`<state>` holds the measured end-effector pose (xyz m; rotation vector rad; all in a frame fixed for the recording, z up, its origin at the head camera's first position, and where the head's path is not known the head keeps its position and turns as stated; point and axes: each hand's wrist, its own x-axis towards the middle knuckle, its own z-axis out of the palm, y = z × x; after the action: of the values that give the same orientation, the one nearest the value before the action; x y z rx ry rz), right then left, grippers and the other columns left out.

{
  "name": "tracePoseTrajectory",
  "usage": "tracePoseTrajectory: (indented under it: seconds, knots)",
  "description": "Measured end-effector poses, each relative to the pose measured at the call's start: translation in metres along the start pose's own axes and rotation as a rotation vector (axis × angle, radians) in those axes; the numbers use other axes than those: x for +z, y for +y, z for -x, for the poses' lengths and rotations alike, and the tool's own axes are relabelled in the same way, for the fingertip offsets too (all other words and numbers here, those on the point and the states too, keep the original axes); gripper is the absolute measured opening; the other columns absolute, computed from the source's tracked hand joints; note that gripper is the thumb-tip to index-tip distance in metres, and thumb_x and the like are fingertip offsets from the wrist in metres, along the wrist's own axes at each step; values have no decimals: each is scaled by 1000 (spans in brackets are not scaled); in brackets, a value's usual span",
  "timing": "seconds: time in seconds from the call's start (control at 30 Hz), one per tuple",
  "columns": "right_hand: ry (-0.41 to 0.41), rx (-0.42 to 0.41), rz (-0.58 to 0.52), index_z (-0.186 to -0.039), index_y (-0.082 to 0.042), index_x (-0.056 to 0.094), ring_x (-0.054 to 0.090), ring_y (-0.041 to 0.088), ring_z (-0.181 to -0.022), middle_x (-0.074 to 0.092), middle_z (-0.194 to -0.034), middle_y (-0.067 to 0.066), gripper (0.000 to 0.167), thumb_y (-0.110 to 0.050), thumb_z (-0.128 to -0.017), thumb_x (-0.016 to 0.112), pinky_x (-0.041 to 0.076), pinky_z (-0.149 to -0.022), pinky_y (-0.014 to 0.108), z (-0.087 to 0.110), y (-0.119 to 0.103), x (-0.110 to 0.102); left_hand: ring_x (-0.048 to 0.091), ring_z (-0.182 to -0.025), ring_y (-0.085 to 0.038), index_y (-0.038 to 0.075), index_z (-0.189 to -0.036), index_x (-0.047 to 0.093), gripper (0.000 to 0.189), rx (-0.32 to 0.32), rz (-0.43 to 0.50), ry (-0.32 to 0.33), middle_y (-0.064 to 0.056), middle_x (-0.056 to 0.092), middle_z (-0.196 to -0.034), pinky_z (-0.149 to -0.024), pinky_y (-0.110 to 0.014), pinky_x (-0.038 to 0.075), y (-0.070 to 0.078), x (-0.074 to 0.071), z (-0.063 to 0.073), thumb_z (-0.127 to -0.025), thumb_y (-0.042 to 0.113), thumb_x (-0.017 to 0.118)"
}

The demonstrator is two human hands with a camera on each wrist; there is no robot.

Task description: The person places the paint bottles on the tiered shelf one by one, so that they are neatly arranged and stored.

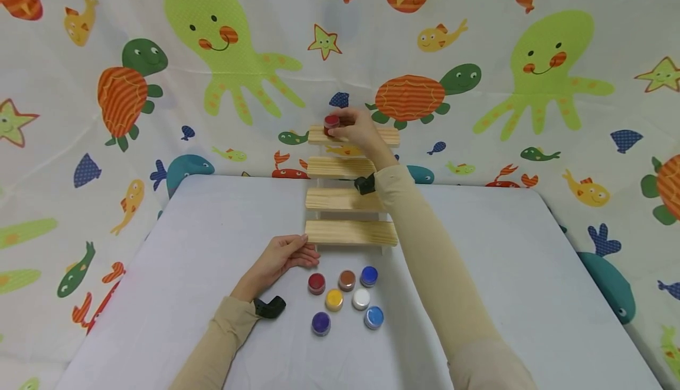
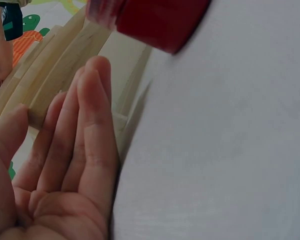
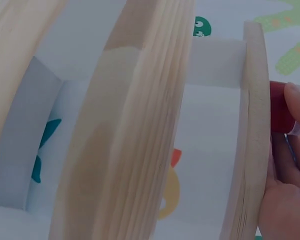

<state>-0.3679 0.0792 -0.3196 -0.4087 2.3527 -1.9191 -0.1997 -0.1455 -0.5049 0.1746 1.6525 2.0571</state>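
Observation:
A four-tier wooden shelf rack (image 1: 350, 233) stands on the white table. At the left end of its top board, my right hand (image 1: 361, 130) pinches a small red paint jar (image 1: 332, 122) between thumb and fingers. The right wrist view shows this red jar (image 3: 281, 107) against the top board (image 3: 255, 130). My left hand (image 1: 284, 257) holds the left corner of the lowest board, its thumb on one side and nearly straight fingers (image 2: 97, 130) on the other. Just right of that hand sits a second red jar (image 1: 316, 284).
Before the rack lie more paint jars: brown (image 1: 347, 281), dark blue (image 1: 369, 276), yellow (image 1: 334, 300), white (image 1: 361, 299), purple (image 1: 321, 323) and light blue (image 1: 374, 317). Behind the table hangs a sea-animal cloth (image 1: 345, 24). My right forearm crosses the rack's right side.

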Motion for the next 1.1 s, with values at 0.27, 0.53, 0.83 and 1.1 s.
tracePoseTrajectory:
  seconds: [0.27, 0.53, 0.83, 1.1]
  knots:
    - [-30, 2, 55, -130, 0, 58, 57, 23, -108, 61, -124, 16, 41, -2, -91, 71, 51, -93, 27, 1, -1, -3, 72, -93, -24, -20, -121, 53, 56, 6, -13, -6, -18, 72, -100, -84, -34, 60, -1, -1, -1, -103, 33, 55]
    - [-25, -7, 55, -129, 0, 58, 57, 23, -107, 61, -122, 15, 40, -3, -91, 71, 51, -94, 27, 0, 2, -2, 72, -92, -24, -21, -120, 52, 56, 10, -8, -8, -18, 72, -99, -84, -34, 60, -1, -1, -1, -103, 33, 55]
    - [-25, -19, 36, -127, 0, 58, 57, 22, -106, 61, -121, 15, 38, -1, -91, 70, 52, -93, 27, 0, 4, -4, 72, -92, -24, -21, -121, 51, 56, -1, -5, -3, -17, 72, -99, -84, -34, 60, 0, 0, 0, -104, 32, 54]
    - [-21, -4, 22, -127, 2, 57, 57, 23, -108, 61, -123, 16, 37, 1, -92, 68, 51, -95, 27, 0, 3, -4, 72, -92, -24, -21, -120, 52, 55, 2, -2, -4, -18, 72, -99, -84, -34, 60, 2, 2, 1, -104, 31, 54]
